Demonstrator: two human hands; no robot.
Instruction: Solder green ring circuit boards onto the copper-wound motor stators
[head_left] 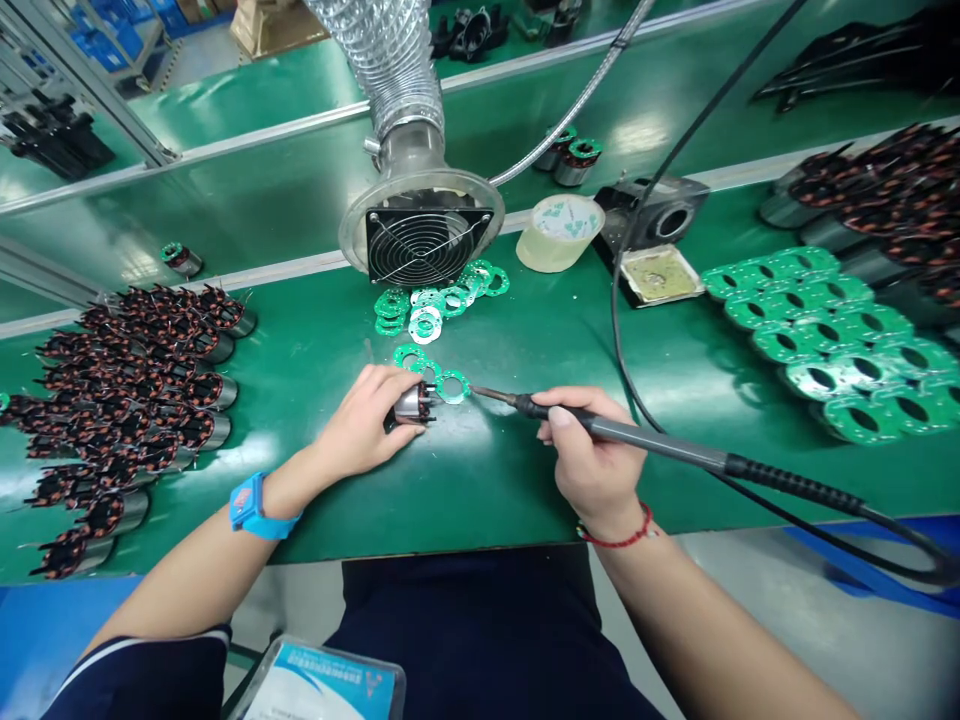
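My left hand point(367, 420) is wrapped around a small metal motor stator point(414, 404) lying on its side on the green bench point(480, 470). A green ring-shaped circuit board point(452, 386) sits at the stator's end. My right hand point(589, 450) grips a black soldering iron point(637, 440) like a pen. Its tip points left and sits right beside the ring board. A few loose green ring boards point(411, 356) lie just behind my left hand.
A fume extractor fan point(420, 235) on a ribbed hose faces me, with ring boards point(439, 300) piled below it. Several wound stators point(127, 400) crowd the left. Rows of green ring boards point(832, 330) lie right, near a tape roll point(559, 232), sponge tray point(660, 275) and iron stand point(660, 215).
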